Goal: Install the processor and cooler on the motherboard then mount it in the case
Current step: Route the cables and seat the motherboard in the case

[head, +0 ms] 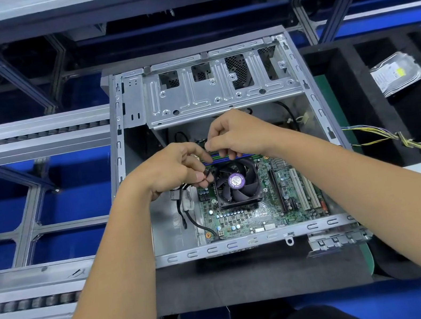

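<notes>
An open grey metal computer case [246, 243] lies on its side in front of me. A green motherboard [256, 216] sits inside it. A black cooler fan [236, 182] with a purple round label is mounted on the board. My left hand [174, 168] hovers at the fan's upper left corner, its fingers pinched on a thin black cable [189, 213] that runs down the board's left side. My right hand [238, 133] is just above the fan, over the blue memory slots, fingers pinched together on something small that I cannot make out.
A hard drive [397, 74] rests in a black foam tray at the right. A bundle of yellow and black wires [408, 141] lies right of the case. Roller conveyor rails [17, 140] run along the left. The case stands on a black mat.
</notes>
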Demonstrator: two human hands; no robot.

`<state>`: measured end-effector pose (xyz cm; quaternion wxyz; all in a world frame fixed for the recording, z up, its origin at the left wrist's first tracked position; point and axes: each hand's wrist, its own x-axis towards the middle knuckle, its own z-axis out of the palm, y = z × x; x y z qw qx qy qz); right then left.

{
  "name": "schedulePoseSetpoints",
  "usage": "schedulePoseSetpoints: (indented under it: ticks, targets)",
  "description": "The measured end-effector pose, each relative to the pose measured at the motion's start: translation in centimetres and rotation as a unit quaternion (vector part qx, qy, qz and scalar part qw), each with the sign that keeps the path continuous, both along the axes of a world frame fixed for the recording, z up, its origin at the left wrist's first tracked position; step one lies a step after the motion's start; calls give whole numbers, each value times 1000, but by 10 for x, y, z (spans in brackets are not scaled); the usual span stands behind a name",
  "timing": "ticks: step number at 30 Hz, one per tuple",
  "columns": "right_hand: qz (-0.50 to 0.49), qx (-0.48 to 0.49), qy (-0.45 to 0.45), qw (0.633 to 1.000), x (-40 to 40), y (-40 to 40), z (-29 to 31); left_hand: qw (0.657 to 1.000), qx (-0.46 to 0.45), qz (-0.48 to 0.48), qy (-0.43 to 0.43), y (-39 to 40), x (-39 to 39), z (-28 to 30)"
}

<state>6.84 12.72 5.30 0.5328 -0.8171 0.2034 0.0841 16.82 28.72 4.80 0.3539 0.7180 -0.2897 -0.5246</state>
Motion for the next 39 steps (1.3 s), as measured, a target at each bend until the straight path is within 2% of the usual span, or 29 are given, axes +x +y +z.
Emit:
schedulePoseSetpoints:
  ticks: [12, 19, 28, 35, 39]
  targets:
    - [7, -6, 4, 1000, -1, 1, 1, 999, 6, -27, 20, 2, 2, -3]
    - [5, -15, 2, 1000, -1, 0, 3, 975, 60, -213, 30, 0, -7, -4]
    - [3, -24, 0, 1000, 1, 0, 1, 922, 114, -369, -12, 0, -25, -10]
    - [6, -36, -1, 999, 1, -1, 0, 940, 120, -315, 58, -1, -33, -20]
    - [7, -40, -5, 999, 1, -1, -2, 947, 111, -301, 16, -6, -36, -19]
